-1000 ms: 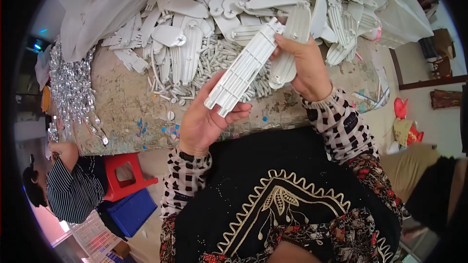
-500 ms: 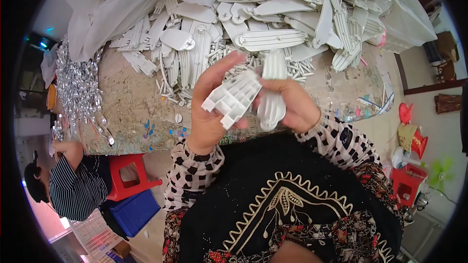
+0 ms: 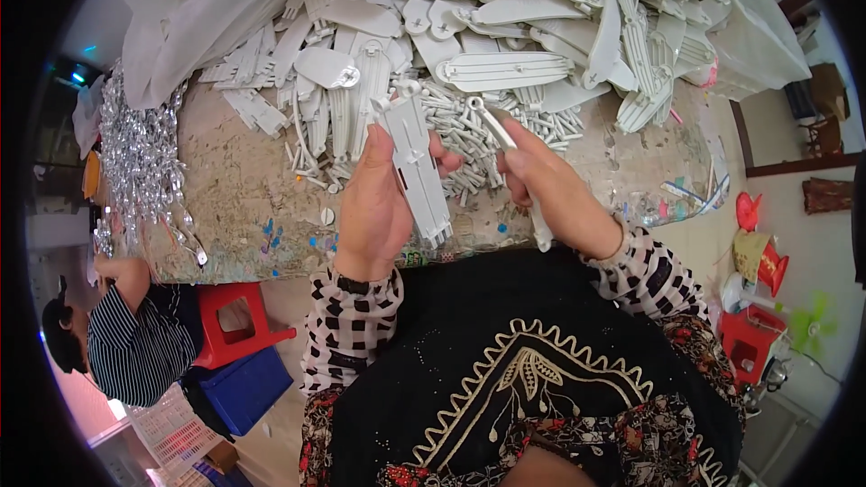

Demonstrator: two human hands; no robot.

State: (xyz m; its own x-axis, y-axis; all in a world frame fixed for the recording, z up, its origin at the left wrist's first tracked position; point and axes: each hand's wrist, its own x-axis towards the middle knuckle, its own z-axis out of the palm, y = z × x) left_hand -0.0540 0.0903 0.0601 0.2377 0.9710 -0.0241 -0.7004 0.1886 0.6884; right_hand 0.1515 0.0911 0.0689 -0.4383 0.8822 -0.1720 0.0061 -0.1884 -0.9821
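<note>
My left hand is closed around a flat white plastic part, long and tapered, with a round eyelet at its top corner and small prongs at the lower end. Opposite it, my right hand grips a slim white plastic arm with a ring at its upper end; the fingers cover its middle. The two parts are held apart above the table edge. Just beyond my hands lies a heap of small white plastic pins.
A large pile of white plastic panels fills the far side of the worn table, between translucent plastic bags. Silvery metal pieces hang over the left edge. At left, a person in a striped shirt sits near a red stool.
My hands have moved apart. The left part has turned from its ribbed side to its flatter face and stands more upright; the right part is now seen edge-on.
</note>
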